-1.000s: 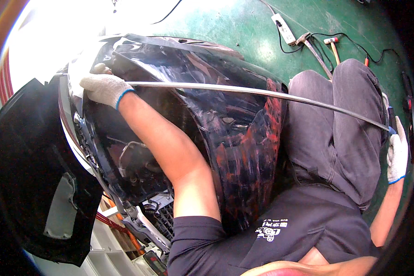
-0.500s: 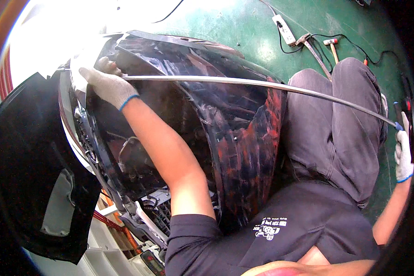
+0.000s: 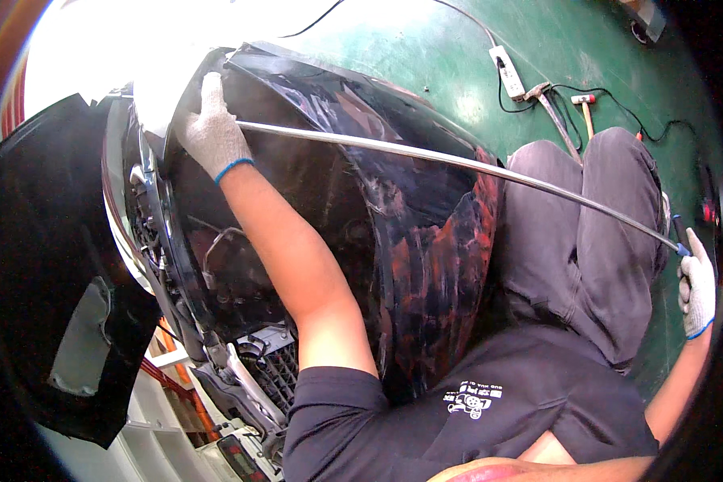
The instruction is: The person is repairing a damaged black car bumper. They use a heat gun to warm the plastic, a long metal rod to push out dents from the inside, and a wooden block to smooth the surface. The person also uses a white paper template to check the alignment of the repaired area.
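Note:
My left hand (image 3: pixel 214 136), in a pale knit glove with a blue cuff, is at the upper inner edge of a dark car body panel (image 3: pixel 430 265) streaked with red. One finger points up along the edge; the others are partly hidden, curled round something I cannot make out. A long silver rod (image 3: pixel 458 161) runs from beside it across the panel and my legs. My right hand (image 3: pixel 693 285), also gloved, is closed on the rod's blue grip (image 3: pixel 683 251) at the far right.
A black loose-looking panel (image 3: pixel 48 225) stands at left beside exposed vehicle parts. On the green floor (image 3: pixel 426 48) lie a power strip (image 3: pixel 506 72), a hammer (image 3: pixel 546 104), a red-and-white mallet (image 3: pixel 584 100) and cables. My bent legs (image 3: pixel 610 225) are beside the car panel.
My left hand has moved upward along the panel edge, one finger now raised, and the rod's left end is higher. My right hand stays at the grip. The view has shifted slightly.

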Demonstrator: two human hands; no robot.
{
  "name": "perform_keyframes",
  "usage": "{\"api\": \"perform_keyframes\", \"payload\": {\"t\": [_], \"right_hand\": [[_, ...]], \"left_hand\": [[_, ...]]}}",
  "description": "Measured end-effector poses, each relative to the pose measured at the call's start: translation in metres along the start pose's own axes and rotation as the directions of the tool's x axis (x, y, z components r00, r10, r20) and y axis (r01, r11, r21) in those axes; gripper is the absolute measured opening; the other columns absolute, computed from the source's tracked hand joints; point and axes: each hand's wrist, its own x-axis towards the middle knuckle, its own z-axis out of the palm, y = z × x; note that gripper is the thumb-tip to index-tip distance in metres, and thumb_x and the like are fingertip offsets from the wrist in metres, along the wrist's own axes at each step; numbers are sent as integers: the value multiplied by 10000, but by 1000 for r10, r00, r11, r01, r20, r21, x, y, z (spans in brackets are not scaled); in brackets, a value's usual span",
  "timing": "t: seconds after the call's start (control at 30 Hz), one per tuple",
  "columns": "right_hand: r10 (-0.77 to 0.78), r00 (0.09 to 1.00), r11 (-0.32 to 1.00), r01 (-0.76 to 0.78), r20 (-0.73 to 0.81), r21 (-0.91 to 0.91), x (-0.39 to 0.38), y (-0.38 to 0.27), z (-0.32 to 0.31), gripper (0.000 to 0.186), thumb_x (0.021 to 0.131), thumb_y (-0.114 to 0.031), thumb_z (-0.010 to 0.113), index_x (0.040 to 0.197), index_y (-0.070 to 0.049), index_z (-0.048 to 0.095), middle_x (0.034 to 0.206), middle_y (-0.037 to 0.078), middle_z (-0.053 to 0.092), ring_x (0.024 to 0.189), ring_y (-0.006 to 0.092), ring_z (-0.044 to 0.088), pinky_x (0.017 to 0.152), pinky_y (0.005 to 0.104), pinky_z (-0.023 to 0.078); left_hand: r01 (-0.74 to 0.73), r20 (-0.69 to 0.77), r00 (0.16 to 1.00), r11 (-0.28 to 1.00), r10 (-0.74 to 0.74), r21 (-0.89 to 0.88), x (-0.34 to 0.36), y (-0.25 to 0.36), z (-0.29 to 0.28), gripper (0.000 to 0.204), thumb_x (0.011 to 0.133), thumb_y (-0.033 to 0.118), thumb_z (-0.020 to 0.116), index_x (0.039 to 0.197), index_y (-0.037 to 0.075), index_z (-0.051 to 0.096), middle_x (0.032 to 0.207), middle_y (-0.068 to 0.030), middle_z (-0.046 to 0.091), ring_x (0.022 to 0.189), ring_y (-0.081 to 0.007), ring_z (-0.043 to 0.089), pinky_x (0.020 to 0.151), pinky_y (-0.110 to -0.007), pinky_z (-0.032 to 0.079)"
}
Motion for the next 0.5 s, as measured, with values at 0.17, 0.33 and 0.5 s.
{"api": "perform_keyframes", "payload": {"t": [0.17,0.33,0.5], "right_hand": [[98,991,991,-88,93,-101,16,-10,-3,791,849,-153,494,1631,-101,383,767,-15,511,419,62,371,343,245,286],[73,996,996,-70,46,-53,8,-26,7,800,827,-120,488,1615,-31,383,695,-14,509,390,68,367,342,257,294],[64,997,995,-61,42,-74,6,-31,16,815,812,-147,508,1615,-64,398,700,-41,471,421,63,346,366,252,267]], "left_hand": [[-175,26,984,985,174,12,12,-4,-3,413,910,229,799,1209,-42,712,1167,-125,735,1045,-239,682,943,-341,523],[-140,-73,986,978,153,156,23,3,12,579,887,297,838,1328,-30,657,1311,-141,713,1216,-261,665,1063,-359,490],[-103,-92,984,910,152,402,44,-15,15,660,942,618,587,1273,65,727,1325,-149,714,1226,-346,666,1037,-423,512]]}}
